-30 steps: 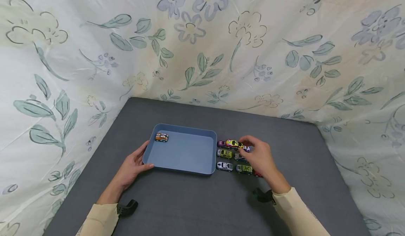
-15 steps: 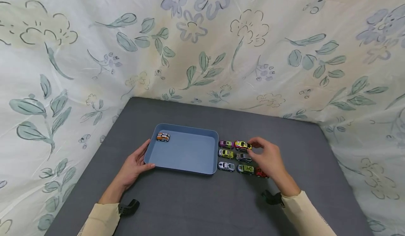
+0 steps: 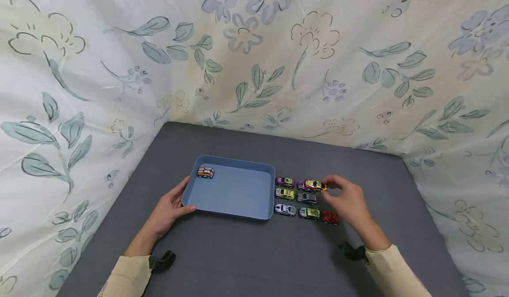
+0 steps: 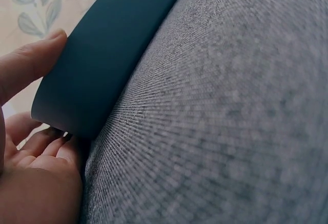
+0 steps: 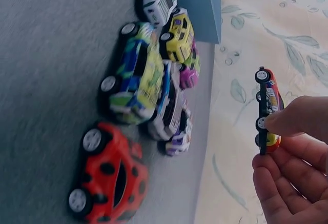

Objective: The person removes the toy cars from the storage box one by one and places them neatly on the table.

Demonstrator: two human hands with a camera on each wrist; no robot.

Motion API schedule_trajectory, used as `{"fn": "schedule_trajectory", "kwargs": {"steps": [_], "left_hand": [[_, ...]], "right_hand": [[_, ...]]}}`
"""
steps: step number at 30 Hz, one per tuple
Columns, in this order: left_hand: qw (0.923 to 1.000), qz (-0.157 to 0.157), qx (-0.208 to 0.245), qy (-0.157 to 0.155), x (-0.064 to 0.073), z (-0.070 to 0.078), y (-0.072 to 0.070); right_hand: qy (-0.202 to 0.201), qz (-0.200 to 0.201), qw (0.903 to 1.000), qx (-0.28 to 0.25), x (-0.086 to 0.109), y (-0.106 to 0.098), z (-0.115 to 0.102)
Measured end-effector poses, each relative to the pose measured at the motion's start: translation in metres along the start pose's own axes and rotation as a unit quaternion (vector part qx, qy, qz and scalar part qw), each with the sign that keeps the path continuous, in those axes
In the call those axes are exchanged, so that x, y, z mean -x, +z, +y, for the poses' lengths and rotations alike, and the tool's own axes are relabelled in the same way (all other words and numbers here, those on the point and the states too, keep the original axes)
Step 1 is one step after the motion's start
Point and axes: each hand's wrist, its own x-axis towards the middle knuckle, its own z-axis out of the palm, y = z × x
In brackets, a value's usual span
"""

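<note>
A blue tray point(image 3: 232, 188) lies on the grey table with one orange toy car point(image 3: 205, 172) in its far left corner. My left hand point(image 3: 175, 202) grips the tray's near left corner, thumb point(image 4: 25, 62) on the wall point(image 4: 102, 55) and fingers curled beneath. Just right of the tray, my right hand point(image 3: 332, 187) pinches a yellow and red toy car point(image 3: 314, 184) above the far end of a cluster of parked cars. In the right wrist view that car point(image 5: 267, 110) hangs on its side between thumb and fingers point(image 5: 279, 131).
Several toy cars stand in rows right of the tray: purple point(image 3: 285, 182), yellow-green point(image 3: 284, 193), white point(image 3: 284, 209), grey point(image 3: 306, 198), green point(image 3: 308, 213) and a red spotted one point(image 3: 330, 218). Flowered cloth walls in the table's back and sides.
My right hand has drifted to the right with the yellow and red car pinched in it, uncovering the red spotted car. The left hand stays on the tray.
</note>
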Motion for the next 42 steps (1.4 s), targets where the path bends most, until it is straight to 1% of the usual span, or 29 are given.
{"fn": "schedule_trajectory", "kwargs": {"steps": [7, 12, 14, 24, 29, 42], "left_hand": [[1.0000, -0.003, -0.003, -0.001, 0.001, 0.002, 0.001], [1.0000, -0.004, 0.001, -0.001, 0.001, 0.002, 0.000], [1.0000, -0.003, 0.004, -0.002, 0.001, 0.002, 0.000], [0.9999, 0.004, -0.001, -0.012, 0.001, 0.004, 0.001], [0.9998, 0.006, -0.004, -0.017, 0.001, 0.005, 0.001], [0.9999, 0.004, 0.001, -0.015, 0.001, 0.008, 0.000]], "right_hand": [[0.003, -0.005, 0.9999, 0.012, 0.006, -0.007, 0.014], [-0.002, -0.004, 0.9998, 0.019, 0.008, -0.008, 0.025], [0.002, -0.007, 0.9997, 0.021, 0.009, -0.009, 0.028], [0.021, -0.022, 0.9992, 0.026, 0.011, -0.010, 0.038], [0.030, -0.038, 0.9985, 0.024, 0.013, -0.010, 0.043], [0.048, -0.064, 0.9963, 0.031, 0.015, -0.012, 0.053]]}}
